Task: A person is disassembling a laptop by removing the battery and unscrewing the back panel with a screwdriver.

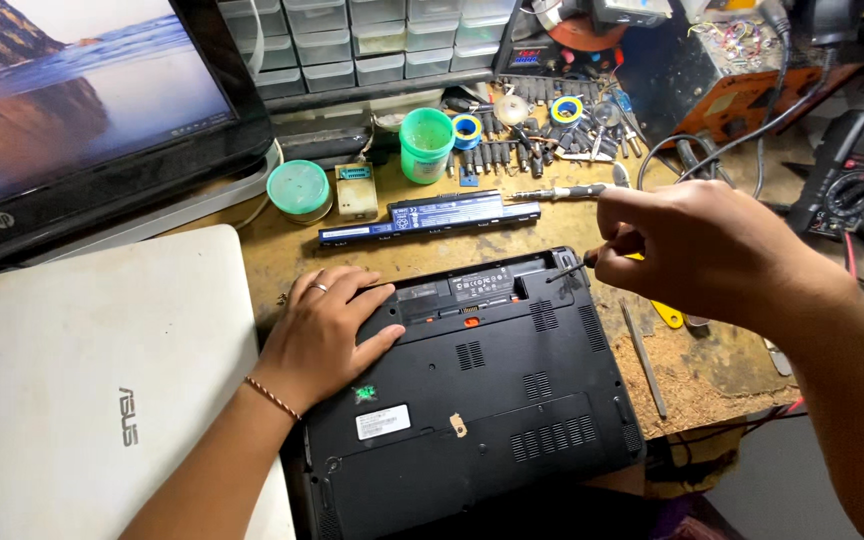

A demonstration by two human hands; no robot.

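Head view, 1 frame:
- Black laptop [482, 390], centre-bottom of frame, underside up, battery bay empty; matt, vented, stickered
- Left hand [324, 335], fingers spread flat on the laptop's left edge
- Right hand [697, 250], fingers pinched on a screwdriver [564, 270], tip at the upper-right corner
- Battery [432, 217] lies above, apart
- Risk: tip may slip, stripping the screw, if held tilted

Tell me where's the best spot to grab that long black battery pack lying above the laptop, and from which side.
Probably grip the battery pack across its narrow width near the middle, coming straight down from above. It lies flat on the workbench, long and slim, so a mid-length pinch should keep it balanced. Both long edges look free: the upturned laptop sits clear below it, the green tub just behind.
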